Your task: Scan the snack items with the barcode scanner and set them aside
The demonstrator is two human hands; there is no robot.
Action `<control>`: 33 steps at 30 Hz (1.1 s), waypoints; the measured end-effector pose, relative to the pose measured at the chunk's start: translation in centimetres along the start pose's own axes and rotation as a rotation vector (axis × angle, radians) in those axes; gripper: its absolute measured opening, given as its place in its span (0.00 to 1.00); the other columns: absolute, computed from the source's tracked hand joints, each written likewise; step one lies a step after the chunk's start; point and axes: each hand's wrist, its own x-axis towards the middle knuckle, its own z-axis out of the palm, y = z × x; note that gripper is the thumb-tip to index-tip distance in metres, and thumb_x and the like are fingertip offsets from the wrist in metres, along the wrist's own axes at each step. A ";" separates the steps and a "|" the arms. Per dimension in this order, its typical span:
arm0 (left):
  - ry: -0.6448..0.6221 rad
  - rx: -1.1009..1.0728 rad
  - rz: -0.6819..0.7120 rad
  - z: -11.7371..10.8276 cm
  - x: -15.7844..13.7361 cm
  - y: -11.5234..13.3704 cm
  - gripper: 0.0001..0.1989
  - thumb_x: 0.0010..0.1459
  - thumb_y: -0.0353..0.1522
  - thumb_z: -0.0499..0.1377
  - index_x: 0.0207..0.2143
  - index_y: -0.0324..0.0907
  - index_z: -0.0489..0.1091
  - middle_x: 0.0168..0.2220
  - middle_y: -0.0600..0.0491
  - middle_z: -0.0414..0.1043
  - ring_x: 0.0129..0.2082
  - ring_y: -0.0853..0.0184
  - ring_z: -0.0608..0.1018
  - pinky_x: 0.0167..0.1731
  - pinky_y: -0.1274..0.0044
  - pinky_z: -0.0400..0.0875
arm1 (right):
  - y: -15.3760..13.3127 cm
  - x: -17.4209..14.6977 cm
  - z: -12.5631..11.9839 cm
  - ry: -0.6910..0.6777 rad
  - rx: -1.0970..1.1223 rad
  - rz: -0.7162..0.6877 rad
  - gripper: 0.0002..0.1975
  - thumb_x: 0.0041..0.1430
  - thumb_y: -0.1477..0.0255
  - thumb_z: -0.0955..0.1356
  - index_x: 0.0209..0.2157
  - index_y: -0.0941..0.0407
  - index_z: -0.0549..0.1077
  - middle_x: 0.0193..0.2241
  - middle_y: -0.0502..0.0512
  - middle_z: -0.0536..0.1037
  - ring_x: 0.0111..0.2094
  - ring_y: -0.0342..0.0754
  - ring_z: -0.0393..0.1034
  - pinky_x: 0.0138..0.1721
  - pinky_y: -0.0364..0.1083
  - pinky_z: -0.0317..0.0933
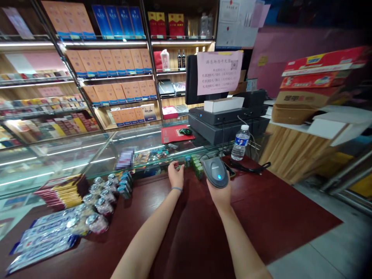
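My right hand (219, 193) grips a dark grey barcode scanner (215, 172) from below, its blue light lit. My left hand (176, 176), with a thin blue band at the wrist, reaches to the far edge of the dark red table (162, 232). Its fingers are curled in; whatever lies between them is too small to make out. Just right of these fingertips stand a small blue-green container (188, 160) and a row of green containers (197, 167). Partly hidden behind the scanner lies a phone-like dark object (230, 171).
Jars (104, 205), blue packets (49, 228), stacked maroon-and-yellow packs (64, 193) and small blue boxes (124, 186) occupy the left. A water bottle (240, 143) and black cable (250, 167) sit right. Behind are a glass counter (116, 141), mouse (185, 131) and monitor (192, 81).
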 end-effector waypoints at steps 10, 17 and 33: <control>0.079 -0.118 0.028 -11.5 -1.9 3.3 0.16 0.53 0.37 0.68 0.41 0.40 0.70 0.39 0.49 0.73 0.40 0.64 0.78 0.45 0.70 0.75 | -4.7 -2.4 -0.3 -0.295 0.014 -0.178 0.20 0.52 0.62 0.72 0.44 0.55 0.69 0.26 0.56 0.79 0.28 0.55 0.77 0.30 0.48 0.70; 0.259 -0.058 0.055 -20.2 -2.5 3.9 0.16 0.53 0.39 0.67 0.40 0.41 0.70 0.38 0.50 0.72 0.40 0.65 0.77 0.43 0.71 0.75 | -6.9 -5.1 0.6 -0.489 0.015 -0.374 0.17 0.52 0.64 0.70 0.43 0.54 0.68 0.22 0.52 0.78 0.23 0.54 0.77 0.25 0.45 0.65; 0.285 0.405 0.236 -24.9 -3.0 0.8 0.22 0.59 0.32 0.63 0.56 0.43 0.68 0.55 0.42 0.65 0.59 0.55 0.69 0.62 0.60 0.63 | -7.8 -6.2 1.0 -0.519 -0.040 -0.677 0.16 0.55 0.68 0.67 0.45 0.57 0.68 0.21 0.51 0.77 0.19 0.52 0.75 0.22 0.44 0.63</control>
